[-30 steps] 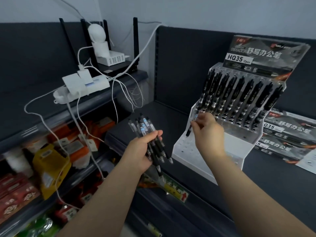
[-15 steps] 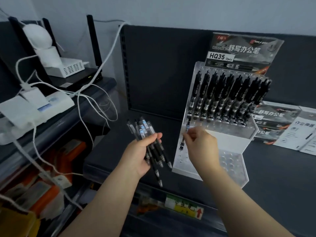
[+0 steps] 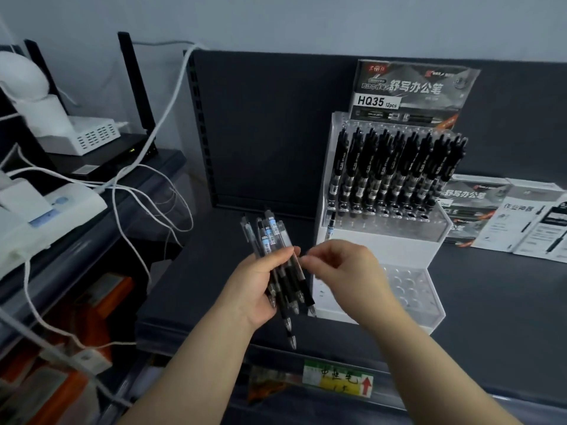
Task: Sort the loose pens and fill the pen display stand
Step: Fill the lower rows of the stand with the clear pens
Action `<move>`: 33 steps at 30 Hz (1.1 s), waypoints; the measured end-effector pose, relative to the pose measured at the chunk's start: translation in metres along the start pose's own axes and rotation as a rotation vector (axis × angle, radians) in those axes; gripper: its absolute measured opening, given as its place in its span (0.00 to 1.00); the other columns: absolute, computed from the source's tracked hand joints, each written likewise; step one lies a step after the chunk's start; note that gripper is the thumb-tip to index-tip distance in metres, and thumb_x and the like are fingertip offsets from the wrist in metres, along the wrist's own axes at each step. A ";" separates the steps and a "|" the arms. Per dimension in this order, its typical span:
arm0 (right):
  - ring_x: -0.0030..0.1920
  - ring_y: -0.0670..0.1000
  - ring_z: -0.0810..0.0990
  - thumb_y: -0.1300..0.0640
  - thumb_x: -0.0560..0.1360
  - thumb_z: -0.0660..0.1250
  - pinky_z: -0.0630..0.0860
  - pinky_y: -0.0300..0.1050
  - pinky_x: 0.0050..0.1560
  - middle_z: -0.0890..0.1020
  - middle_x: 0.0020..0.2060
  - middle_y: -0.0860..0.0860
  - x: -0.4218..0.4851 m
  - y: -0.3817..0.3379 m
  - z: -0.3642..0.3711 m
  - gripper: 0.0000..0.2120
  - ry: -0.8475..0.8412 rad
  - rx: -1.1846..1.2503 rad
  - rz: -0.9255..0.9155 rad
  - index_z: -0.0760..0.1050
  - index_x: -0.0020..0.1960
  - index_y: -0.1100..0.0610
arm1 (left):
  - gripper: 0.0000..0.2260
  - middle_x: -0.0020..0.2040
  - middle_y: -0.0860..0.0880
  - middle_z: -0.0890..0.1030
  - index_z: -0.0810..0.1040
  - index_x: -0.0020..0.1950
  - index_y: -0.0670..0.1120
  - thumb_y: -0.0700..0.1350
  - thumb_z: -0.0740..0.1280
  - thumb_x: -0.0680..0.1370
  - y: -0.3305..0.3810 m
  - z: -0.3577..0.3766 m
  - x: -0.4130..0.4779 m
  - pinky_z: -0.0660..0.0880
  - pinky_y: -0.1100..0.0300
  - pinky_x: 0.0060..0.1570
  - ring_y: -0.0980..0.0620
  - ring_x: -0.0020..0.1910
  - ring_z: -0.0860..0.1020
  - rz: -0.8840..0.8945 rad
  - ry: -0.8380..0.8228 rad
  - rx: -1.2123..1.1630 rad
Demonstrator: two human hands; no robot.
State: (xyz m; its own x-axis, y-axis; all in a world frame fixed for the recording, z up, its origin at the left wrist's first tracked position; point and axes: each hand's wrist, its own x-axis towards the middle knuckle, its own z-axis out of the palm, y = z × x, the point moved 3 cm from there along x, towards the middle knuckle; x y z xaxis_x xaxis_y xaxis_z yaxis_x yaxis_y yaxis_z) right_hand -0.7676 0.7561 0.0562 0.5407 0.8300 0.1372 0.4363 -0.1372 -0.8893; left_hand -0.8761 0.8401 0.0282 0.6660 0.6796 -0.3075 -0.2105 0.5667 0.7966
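Note:
My left hand grips a bundle of several black and clear pens, tips pointing down, in front of the white and clear pen display stand. My right hand is just right of the bundle, its thumb and forefinger pinched together on the rightmost pen. The stand's top tier holds a full row of black pens. One single pen stands at the left end of the middle tier. The lowest tier's holes show no pens.
The stand sits on a dark shelf with printed pen cards lying to its right. A router, a white power strip and loose white cables crowd the left shelf. A yellow price label is on the shelf edge.
My right hand left a single pen in the stand's middle tier and moved back left to the bundle. The left hand kept holding the pens.

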 end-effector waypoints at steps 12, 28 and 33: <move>0.32 0.45 0.76 0.64 0.73 0.68 0.71 0.37 0.33 0.83 0.33 0.50 0.001 -0.002 -0.006 0.06 -0.155 0.283 0.093 0.81 0.43 0.54 | 0.09 0.38 0.48 0.82 0.81 0.46 0.45 0.43 0.73 0.67 0.009 0.010 -0.005 0.77 0.56 0.36 0.50 0.38 0.82 0.055 -0.020 0.016; 0.39 0.34 0.76 0.60 0.76 0.66 0.70 0.23 0.37 0.79 0.38 0.41 0.020 0.024 -0.022 0.10 0.338 -0.111 -0.050 0.78 0.56 0.56 | 0.04 0.37 0.50 0.83 0.80 0.46 0.45 0.40 0.71 0.72 0.012 -0.001 -0.005 0.75 0.59 0.41 0.53 0.40 0.81 0.070 0.114 -0.010; 0.36 0.44 0.75 0.60 0.77 0.64 0.69 0.29 0.34 0.78 0.36 0.46 0.018 0.033 -0.018 0.08 0.277 -0.278 -0.005 0.79 0.53 0.57 | 0.04 0.36 0.50 0.83 0.80 0.46 0.45 0.40 0.71 0.72 0.013 0.002 -0.004 0.75 0.59 0.41 0.52 0.40 0.81 0.074 0.105 -0.004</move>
State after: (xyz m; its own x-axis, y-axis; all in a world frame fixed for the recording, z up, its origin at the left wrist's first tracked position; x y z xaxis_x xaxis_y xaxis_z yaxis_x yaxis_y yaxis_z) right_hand -0.7308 0.7568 0.0373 0.6948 0.6591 0.2878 0.5973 -0.3059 -0.7414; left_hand -0.8805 0.8439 0.0411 0.5701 0.7647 -0.3004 -0.2592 0.5144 0.8175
